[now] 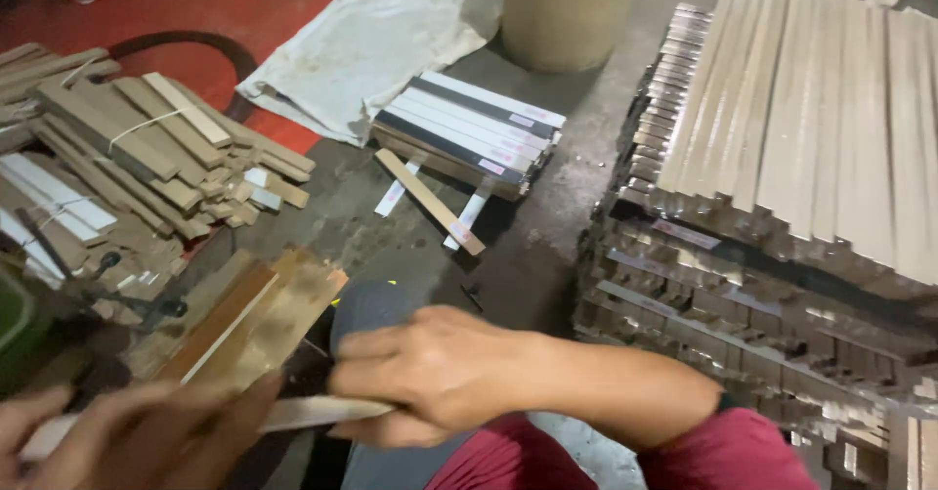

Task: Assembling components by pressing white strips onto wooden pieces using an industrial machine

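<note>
My right hand [440, 373] is closed around one end of a thin pale wooden strip [313, 412] low in the view. The strip runs leftward into my left hand [127, 436], which is blurred by motion, its fingers wrapped over the strip's other end. Just beyond both hands lie a few flat brown boards [254, 319], leaning on a dark rounded object [366, 309]. A red garment covers my arm or knee at the bottom right.
A heap of bundled wooden strips [147, 158] lies to the left on the red floor. A small stack of white and dark strips [469, 128] sits ahead, with a loose strip [430, 202] beside it. A tall stack of slats [782, 158] fills the right. Behind are a cardboard drum [567, 11] and a white sack [381, 41].
</note>
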